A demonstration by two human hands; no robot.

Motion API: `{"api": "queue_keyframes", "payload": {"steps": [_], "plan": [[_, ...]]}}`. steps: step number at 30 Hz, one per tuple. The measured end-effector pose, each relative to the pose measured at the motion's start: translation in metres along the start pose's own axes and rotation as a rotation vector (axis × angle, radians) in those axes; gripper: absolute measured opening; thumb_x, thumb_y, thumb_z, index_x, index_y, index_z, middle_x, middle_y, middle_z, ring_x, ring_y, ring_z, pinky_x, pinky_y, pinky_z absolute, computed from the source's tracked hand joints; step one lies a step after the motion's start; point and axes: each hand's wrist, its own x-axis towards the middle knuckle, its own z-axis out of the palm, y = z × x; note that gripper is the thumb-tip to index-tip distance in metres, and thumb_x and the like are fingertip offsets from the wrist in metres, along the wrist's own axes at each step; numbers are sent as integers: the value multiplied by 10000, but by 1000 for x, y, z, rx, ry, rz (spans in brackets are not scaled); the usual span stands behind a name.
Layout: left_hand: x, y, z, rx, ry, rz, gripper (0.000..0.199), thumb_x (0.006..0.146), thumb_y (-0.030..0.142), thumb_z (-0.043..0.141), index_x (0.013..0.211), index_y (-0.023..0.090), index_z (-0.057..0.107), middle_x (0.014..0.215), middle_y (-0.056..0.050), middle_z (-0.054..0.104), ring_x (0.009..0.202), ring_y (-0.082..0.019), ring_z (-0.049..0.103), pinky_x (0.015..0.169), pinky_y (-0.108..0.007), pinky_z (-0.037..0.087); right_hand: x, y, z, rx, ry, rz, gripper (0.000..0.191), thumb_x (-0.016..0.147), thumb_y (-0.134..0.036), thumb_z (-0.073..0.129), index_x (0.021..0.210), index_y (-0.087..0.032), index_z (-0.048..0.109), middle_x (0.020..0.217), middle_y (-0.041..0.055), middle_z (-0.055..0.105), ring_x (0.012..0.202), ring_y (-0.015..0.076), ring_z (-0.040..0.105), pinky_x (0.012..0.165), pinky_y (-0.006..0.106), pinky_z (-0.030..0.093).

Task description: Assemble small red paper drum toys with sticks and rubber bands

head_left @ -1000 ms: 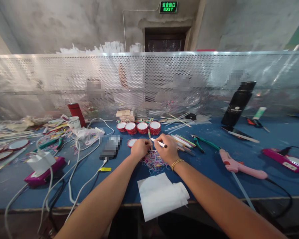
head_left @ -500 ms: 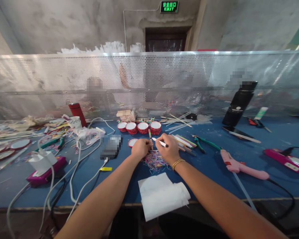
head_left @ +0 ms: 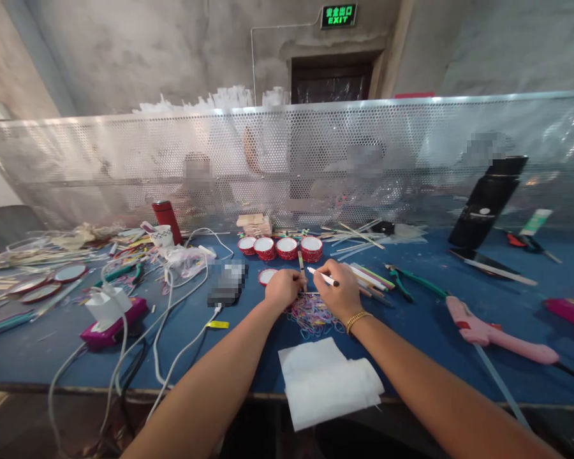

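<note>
My left hand [head_left: 286,290], fingers pinched, holds a narrow wooden stick [head_left: 301,262] upright; its top end is greenish. In my right hand [head_left: 342,290] is a marker pen [head_left: 324,276] with a white barrel and a dark end, its tip pointing left at the stick. Whether the tip touches the stick is too small to tell. Below both hands lies a heap of colourful rubber bands [head_left: 316,315]. Several small red drums with white tops [head_left: 287,247] stand beyond the hands, and another round red-rimmed piece [head_left: 268,276] sits beside my left hand.
White folded cloth [head_left: 330,386] lies at the front edge. To the right are coloured pens [head_left: 370,277], green-handled pliers [head_left: 402,284], a pink glue gun [head_left: 497,335] and a black flask [head_left: 488,204]. Leftward are a phone [head_left: 227,284], cables and a purple power strip [head_left: 112,325]. A perforated metal screen [head_left: 277,140] stands behind.
The view has turned slightly left, so everything sits further right in the picture. Both hands keep their hold on the stick and the marker pen, nearly unmoved over the table.
</note>
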Motion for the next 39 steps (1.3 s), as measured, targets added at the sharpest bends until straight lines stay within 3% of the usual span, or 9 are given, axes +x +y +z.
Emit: {"api": "queue_keyframes", "payload": {"steps": [9, 19, 22, 27, 33, 39], "plan": [[-2, 5, -3, 23, -2, -38, 181, 848, 307, 590, 825, 228, 751, 766, -9, 727, 667, -133, 607, 571, -218, 362, 2, 2, 1, -17, -50, 15, 52, 820, -217, 556, 780, -226, 588, 703, 3, 665, 698, 201, 573, 746, 330, 351], [-2, 7, -5, 58, -15, -57, 173, 812, 310, 631, 872, 233, 774, 804, -15, 740, 691, -142, 622, 598, -220, 397, 1, 14, 8, -10, -89, -13, 216, 937, -317, 486, 1028, -230, 662, 959, 58, 733, 897, 238, 639, 840, 363, 395], [-1, 6, -4, 47, -27, -56, 140, 783, 274, 656, 850, 234, 772, 798, -6, 741, 681, -137, 624, 595, -216, 401, 0, 19, 11, -3, -130, 23, 248, 962, -330, 449, 1086, -235, 641, 886, 56, 742, 859, 243, 657, 835, 373, 408], [1, 5, -5, 22, -48, -48, 134, 783, 250, 652, 842, 230, 771, 779, 3, 734, 657, -125, 617, 568, -207, 386, 1, 20, 12, -8, -158, 79, 125, 888, -251, 521, 990, -235, 592, 736, 14, 723, 773, 247, 652, 770, 357, 402], [-1, 8, -7, 61, -44, -36, 156, 797, 293, 639, 836, 229, 776, 761, -8, 729, 666, -139, 616, 572, -218, 386, 2, 12, 13, 4, -162, 47, 134, 788, -192, 565, 910, -243, 550, 716, -14, 711, 755, 238, 655, 780, 354, 381], [-5, 12, -9, 84, -38, -38, 146, 782, 286, 645, 821, 238, 777, 785, -20, 738, 720, -161, 647, 602, -226, 416, 0, 11, 13, 75, -186, 41, 216, 763, -204, 591, 966, -242, 528, 765, -9, 731, 812, 245, 660, 809, 370, 382]]}}
